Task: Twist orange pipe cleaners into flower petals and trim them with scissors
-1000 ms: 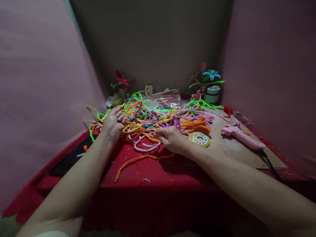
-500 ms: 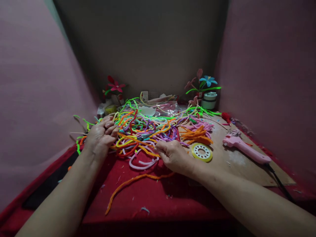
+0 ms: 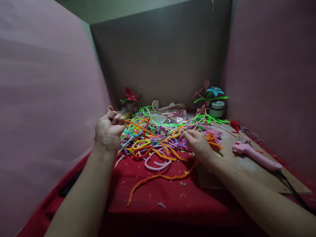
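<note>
My left hand (image 3: 110,126) is closed and raised at the left side of a tangled heap of coloured pipe cleaners (image 3: 158,131). An orange pipe cleaner (image 3: 134,123) runs out from its fingers over the heap. On the right of the heap my right hand (image 3: 198,144) is closed, thumb and fingertips pinched together. Orange strands lie close to those fingertips, but what they grip is hard to make out. In front, a long curved orange pipe cleaner (image 3: 148,178) lies on the red cloth (image 3: 148,194), one end passing below my right hand. A pink loop of pipe cleaner (image 3: 158,167) lies behind it.
A pink glue gun (image 3: 256,156) with a black cord rests on a brown board (image 3: 261,181) at right. An orange bundle (image 3: 214,141) lies beside my right wrist. Behind stand a lidded jar (image 3: 216,109), a blue flower (image 3: 215,91) and a red flower (image 3: 132,96). Walls rise on both sides.
The camera view has tilted up and shifted left. My hands have moved farther apart, the right one away to the right, now hiding most of the yellow tape roll.
</note>
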